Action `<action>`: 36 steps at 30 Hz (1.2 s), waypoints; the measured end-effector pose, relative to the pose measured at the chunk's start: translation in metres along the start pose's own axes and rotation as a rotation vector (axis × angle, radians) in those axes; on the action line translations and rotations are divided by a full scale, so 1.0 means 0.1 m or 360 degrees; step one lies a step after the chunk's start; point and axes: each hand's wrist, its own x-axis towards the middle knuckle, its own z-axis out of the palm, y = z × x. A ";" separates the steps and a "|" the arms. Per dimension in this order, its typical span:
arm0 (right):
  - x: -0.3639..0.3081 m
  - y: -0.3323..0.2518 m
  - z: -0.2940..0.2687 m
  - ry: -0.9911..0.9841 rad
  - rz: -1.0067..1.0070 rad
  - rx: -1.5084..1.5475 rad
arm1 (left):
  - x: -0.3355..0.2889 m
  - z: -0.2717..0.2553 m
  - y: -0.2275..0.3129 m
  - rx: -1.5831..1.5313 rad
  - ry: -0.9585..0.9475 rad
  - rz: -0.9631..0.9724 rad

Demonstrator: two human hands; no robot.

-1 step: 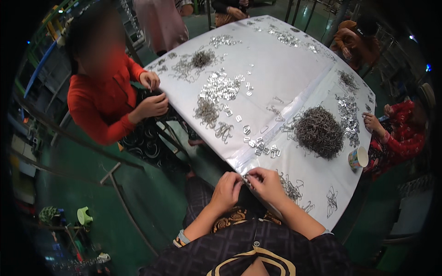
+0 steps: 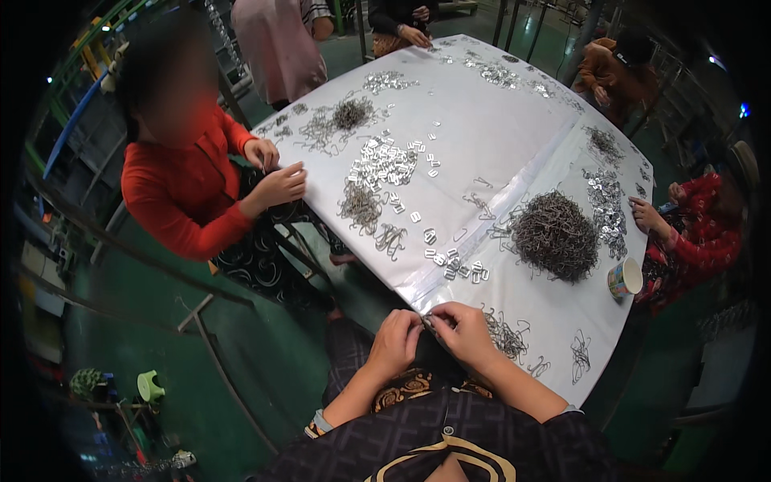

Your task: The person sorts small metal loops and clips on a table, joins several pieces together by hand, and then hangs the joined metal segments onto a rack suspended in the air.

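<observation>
My left hand (image 2: 395,341) and my right hand (image 2: 464,331) meet at the near corner of the table (image 2: 502,120), their thumbs and fingertips pinched close together. A small metal piece (image 2: 426,319) shows between the fingertips; its exact shape is mostly hidden. Beside my right hand lies a loose bunch of thin wire hooks (image 2: 506,333). Beyond my hands are several flat silver buckles (image 2: 455,265). Farther right rises a big dark heap of wire hooks (image 2: 554,234).
A paper cup (image 2: 624,278) stands near the right edge. A co-worker in red (image 2: 181,193) works at the left side, another in patterned red (image 2: 707,225) at the right. More buckles (image 2: 384,163) and hooks (image 2: 359,205) lie left. A green stool (image 2: 149,386) stands on the floor.
My hands have shifted slightly downward, still together. The left co-worker's near hand has moved toward the table. At the far end, a person's hand has come to the table edge.
</observation>
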 end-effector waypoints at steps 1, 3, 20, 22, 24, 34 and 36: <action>-0.02 -0.01 0.03 0.0074 -0.0181 -0.0113 | -0.01 -0.02 0.01 0.0053 -0.0009 0.0003; 0.00 -0.02 0.04 0.0077 -0.0240 -0.0127 | 0.03 -0.05 0.00 0.0079 -0.0027 0.0012; -0.13 0.33 0.26 0.0056 -0.0294 0.0187 | -0.03 -0.07 -0.03 0.0118 -0.0229 -0.0044; -0.13 0.35 0.27 0.0060 -0.0314 0.0203 | -0.03 -0.07 -0.05 0.0123 -0.0241 -0.0048; -0.13 0.36 0.26 0.0063 -0.0329 0.0210 | -0.04 -0.06 -0.06 0.0131 -0.0247 -0.0041; -0.14 0.46 0.25 0.0065 -0.0449 0.0142 | -0.01 -0.07 -0.04 0.0128 -0.0292 -0.0023; -0.14 0.48 0.25 0.0073 -0.0498 0.0101 | 0.01 -0.10 -0.05 0.0138 -0.0292 0.0015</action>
